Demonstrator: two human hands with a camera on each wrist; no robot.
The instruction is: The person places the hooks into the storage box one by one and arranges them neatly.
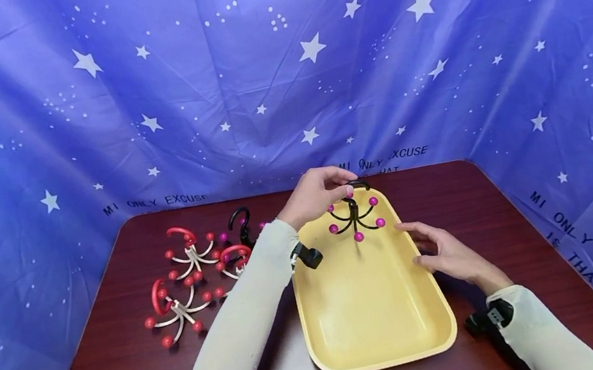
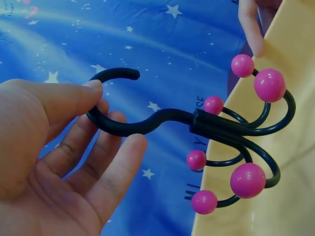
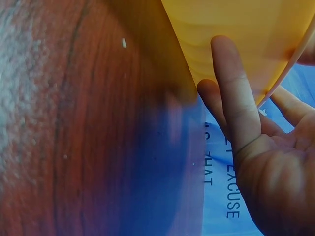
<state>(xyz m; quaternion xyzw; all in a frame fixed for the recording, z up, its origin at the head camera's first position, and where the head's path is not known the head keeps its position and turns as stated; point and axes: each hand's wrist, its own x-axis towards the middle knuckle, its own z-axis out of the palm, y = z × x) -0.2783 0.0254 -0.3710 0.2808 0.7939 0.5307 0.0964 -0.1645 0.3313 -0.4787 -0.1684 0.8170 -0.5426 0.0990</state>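
Observation:
A black claw hook (image 1: 354, 209) with pink ball tips hangs over the far end of the yellow tray (image 1: 324, 369). My left hand (image 1: 312, 196) pinches its curved top between thumb and fingers. In the left wrist view, the pinched hook (image 2: 172, 114) lies sideways across the picture, its ball-tipped arms overlapping the yellow tray wall. At the tray's right side, my right hand (image 1: 453, 254) rests its fingers against the rim. The right wrist view has extended fingers (image 3: 234, 83) along the tray's outer wall (image 3: 197, 29).
Left of the tray, three hooks with red tops and white arms lie on the dark wood table (image 1: 111, 366), one of them a red-and-white hook (image 1: 180, 311) near the front. Another black hook (image 1: 240, 219) with pink balls is behind my left sleeve. A blue starry cloth (image 1: 235, 79) surrounds the table.

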